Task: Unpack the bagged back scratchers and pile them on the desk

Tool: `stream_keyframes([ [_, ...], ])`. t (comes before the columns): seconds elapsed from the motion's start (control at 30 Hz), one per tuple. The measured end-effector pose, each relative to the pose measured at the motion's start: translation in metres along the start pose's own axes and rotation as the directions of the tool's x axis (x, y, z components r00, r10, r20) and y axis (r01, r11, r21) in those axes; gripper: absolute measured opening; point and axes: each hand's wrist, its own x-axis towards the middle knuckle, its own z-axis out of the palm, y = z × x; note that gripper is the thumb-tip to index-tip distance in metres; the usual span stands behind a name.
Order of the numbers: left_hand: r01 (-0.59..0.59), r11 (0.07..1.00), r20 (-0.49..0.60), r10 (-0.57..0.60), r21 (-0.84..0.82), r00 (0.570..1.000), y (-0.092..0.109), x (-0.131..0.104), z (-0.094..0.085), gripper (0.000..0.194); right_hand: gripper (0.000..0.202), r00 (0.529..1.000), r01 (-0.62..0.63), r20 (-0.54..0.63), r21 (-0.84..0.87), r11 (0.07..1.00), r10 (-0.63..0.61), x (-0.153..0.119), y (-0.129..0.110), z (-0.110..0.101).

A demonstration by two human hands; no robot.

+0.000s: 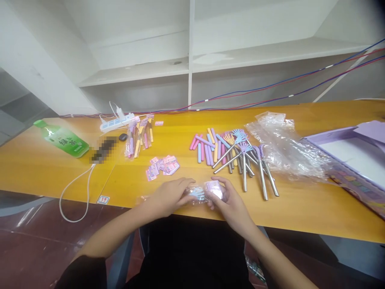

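Wooden tabletop, pale shelving behind; near the front edge my left grip pinches a clear bag with a blue claw end inside, my right grip a purple card; bagged sets at back left look done, handles, metal rods, cards lie unbagged

On your table | far left: tea bottle | behind-right of bottle: power strip | before strip, rightward: bagged back scratchers | behind your left hand: cards | behind your right hand: handle grips | right of grips: loose back scratchers | beyond: plastic bags | right end: box
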Motion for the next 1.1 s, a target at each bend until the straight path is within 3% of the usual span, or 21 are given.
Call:
stream_keyframes([
  [0.13,0.078,0.941,0.039,-0.069,-0.328,0.997,0.007,0.019,0.008,0.033,0.06,0.998,0.063,0.006,-0.213,0.975,-0.063,0.003,0.007,0.0],
  [0.27,0.096,0.857,0.056,-0.078,-0.506,0.995,0.011,0.025,0.02,0.033,0.06,0.978,0.148,-0.065,-0.453,0.879,-0.199,0.006,0.014,-0.008],
  [0.33,0.104,0.821,0.067,-0.081,-0.561,0.994,0.011,0.023,0.025,0.039,0.06,0.932,0.233,-0.133,-0.492,0.839,-0.337,0.006,0.018,-0.011],
  [0.4,0.079,0.785,0.062,-0.052,-0.615,0.997,0.011,0.02,0.029,0.046,0.044,0.878,0.318,-0.15,-0.529,0.787,-0.455,0.005,0.021,-0.012],
  [0.53,0.012,0.753,0.03,0.011,-0.658,0.999,0.01,0.016,0.031,0.053,0.005,0.761,0.468,0.012,-0.702,0.537,-0.649,0.003,0.019,-0.011],
  [0.63,0.0,0.774,0.031,0.026,-0.633,0.999,0.01,0.016,0.031,0.052,0.007,0.704,0.499,0.056,-0.748,0.437,-0.708,0.003,0.016,-0.01],
  [0.73,-0.021,0.798,0.028,0.048,-0.602,0.998,0.009,0.016,0.031,0.051,0.007,0.7,0.476,0.009,-0.75,0.458,-0.714,0.005,0.013,-0.014],
  [0.8,-0.031,0.796,0.024,0.057,-0.604,0.998,0.009,0.015,0.031,0.05,0.004,0.718,0.432,-0.068,-0.737,0.52,-0.693,0.006,0.011,-0.02],
  [0.93,-0.031,0.799,0.027,0.059,-0.6,0.998,0.008,0.015,0.032,0.051,0.009,0.829,0.301,-0.218,-0.603,0.739,-0.516,0.005,0.01,-0.035],
  [1.0,-0.025,0.811,0.032,0.054,-0.584,0.998,0.008,0.015,0.032,0.051,0.008,0.863,0.309,-0.173,-0.564,0.766,-0.475,0.004,0.01,-0.041],
  [1.1,-0.039,0.812,0.027,0.067,-0.583,0.997,0.008,0.015,0.032,0.051,0.022,0.853,0.415,-0.015,-0.586,0.696,-0.522,0.003,0.008,-0.047],
])
